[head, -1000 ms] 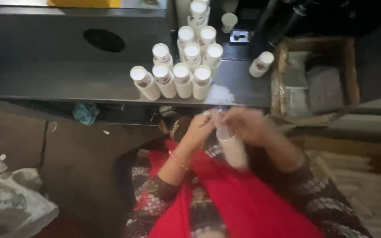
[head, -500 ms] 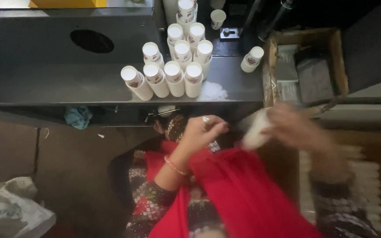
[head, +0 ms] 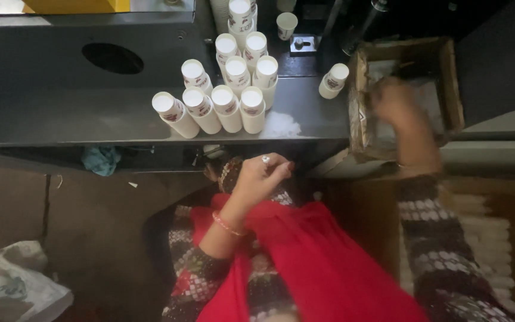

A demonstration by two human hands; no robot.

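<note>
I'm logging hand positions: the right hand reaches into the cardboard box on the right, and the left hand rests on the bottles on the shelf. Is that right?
Not quite. In the head view the left hand is not on the bottles; it is held below the shelf edge, over the red cloth on the lap. The right hand does reach into the cardboard box on the right.

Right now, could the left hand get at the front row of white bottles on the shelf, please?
Probably yes. The left hand hangs just below the shelf edge, and the front row of bottles stands near that edge with nothing between. The right hand is off in the box.
</note>
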